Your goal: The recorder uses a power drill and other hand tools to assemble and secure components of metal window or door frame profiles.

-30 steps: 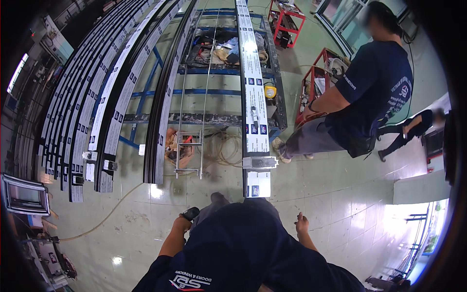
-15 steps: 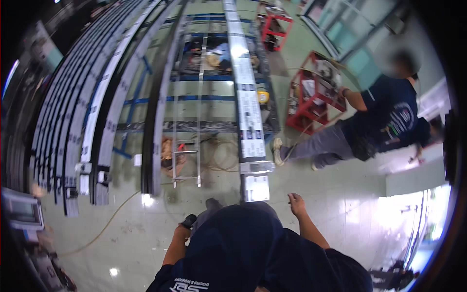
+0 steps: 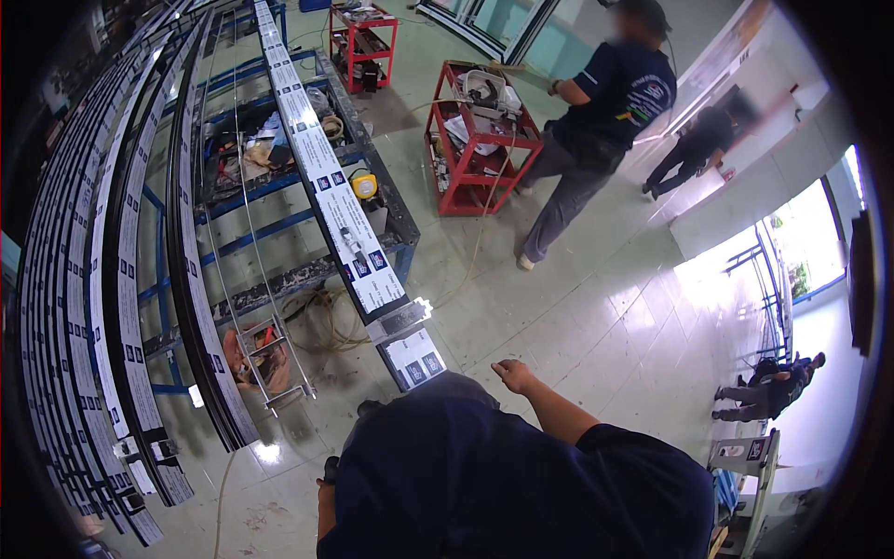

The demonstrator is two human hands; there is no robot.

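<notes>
My right hand (image 3: 512,374) hangs in front of me to the right, its fingers curled in and nothing visible in them. It is near the end of a long metal profile (image 3: 321,177) covered in white printed film, but apart from it. Across that end sits a short silvery metal piece (image 3: 399,321). My left hand (image 3: 326,492) is low at my left side, mostly hidden by my body. At it shows a small black object (image 3: 331,469), too little visible to name. A yellow tape measure (image 3: 364,185) rests on the bench edge, right of the profile.
The profile lies across a blue steel bench frame (image 3: 407,259). More long profiles (image 3: 126,307) fill the left side. A narrow metal ladder-like frame (image 3: 270,345) stands between. Red tool carts (image 3: 480,154) and a person (image 3: 601,112) are ahead right; other people are farther off.
My view has swung to the right, so the profiles sit farther left. The person by the red cart now stands more upright. My left hand is more hidden behind my body.
</notes>
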